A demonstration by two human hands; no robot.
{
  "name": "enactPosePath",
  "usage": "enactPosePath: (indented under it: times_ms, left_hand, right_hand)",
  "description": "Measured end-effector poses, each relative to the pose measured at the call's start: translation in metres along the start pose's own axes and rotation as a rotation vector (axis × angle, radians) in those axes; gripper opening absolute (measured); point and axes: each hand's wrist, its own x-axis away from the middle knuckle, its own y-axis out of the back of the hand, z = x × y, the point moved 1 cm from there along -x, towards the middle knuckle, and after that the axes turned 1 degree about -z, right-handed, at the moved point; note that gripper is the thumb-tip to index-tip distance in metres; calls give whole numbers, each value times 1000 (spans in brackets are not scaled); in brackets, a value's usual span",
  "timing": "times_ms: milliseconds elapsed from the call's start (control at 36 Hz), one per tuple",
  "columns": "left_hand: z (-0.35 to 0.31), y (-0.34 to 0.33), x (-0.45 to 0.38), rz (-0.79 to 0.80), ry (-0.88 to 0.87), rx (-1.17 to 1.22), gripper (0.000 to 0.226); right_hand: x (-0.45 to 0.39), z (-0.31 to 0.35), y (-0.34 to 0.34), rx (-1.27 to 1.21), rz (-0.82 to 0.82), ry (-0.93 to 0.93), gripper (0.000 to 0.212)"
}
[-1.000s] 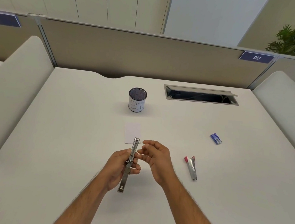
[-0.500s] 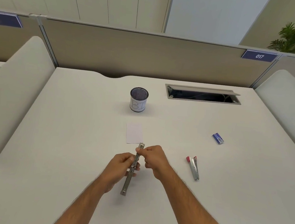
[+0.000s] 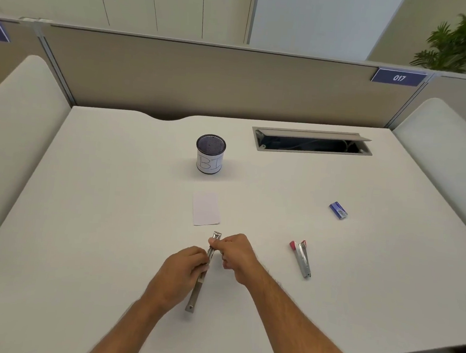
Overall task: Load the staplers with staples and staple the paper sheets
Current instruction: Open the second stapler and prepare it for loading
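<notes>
A white desk (image 3: pixel 89 220) inside a partitioned cubicle is serving as the work surface. The left hand (image 3: pixel 184 270) is clamping the metal stapler (image 3: pixel 203 274) mid-length; the right hand (image 3: pixel 232 253) is pinching near its far end, seemingly seating staples. Advisable: keep the channel level, slide gently. A second stapler (image 3: pixel 301 259), the staple box (image 3: pixel 338 210) and the paper sheets (image 3: pixel 206 208) are lying apart, untouched.

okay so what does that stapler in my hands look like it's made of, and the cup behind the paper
Long silver stapler: looks like bare metal, dull grey sheen, no plastic visible. Dark round cup: seemingly fine metal mesh, judging by its dotted inside, with a white paper-like label wrapped around it; hard to be sure.
</notes>
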Motion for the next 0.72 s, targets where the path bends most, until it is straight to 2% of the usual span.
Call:
enactPosePath:
  times_ms: [83,139,222,250,361,583,694,722]
  left_hand:
    - [4,-1,0,13,32,-36,8]
    - [8,-1,-1,12,47,-46,8]
    - [13,-2,-1,37,77,-58,9]
    - [15,-3,-1,53,88,-63,9]
    - [19,-5,-1,89,94,-73,12]
    - [22,-6,-3,97,126,-62,19]
    - [26,-9,-4,109,114,-42,10]
    - [26,-9,-3,112,116,-39,15]
  right_hand:
    - [0,3,1,18,-41,4,47]
    - [-1,5,4,17,-50,-1,36]
    - [-6,5,11,-5,-40,-10,8]
    - [-7,5,14,-16,-36,-14,5]
    - [-9,8,23,-150,-9,-12,29]
    - [-8,7,30,-318,-12,42,24]
    - [-7,12,27,-416,58,46,21]
    - [-7,13,26,-429,76,49,20]
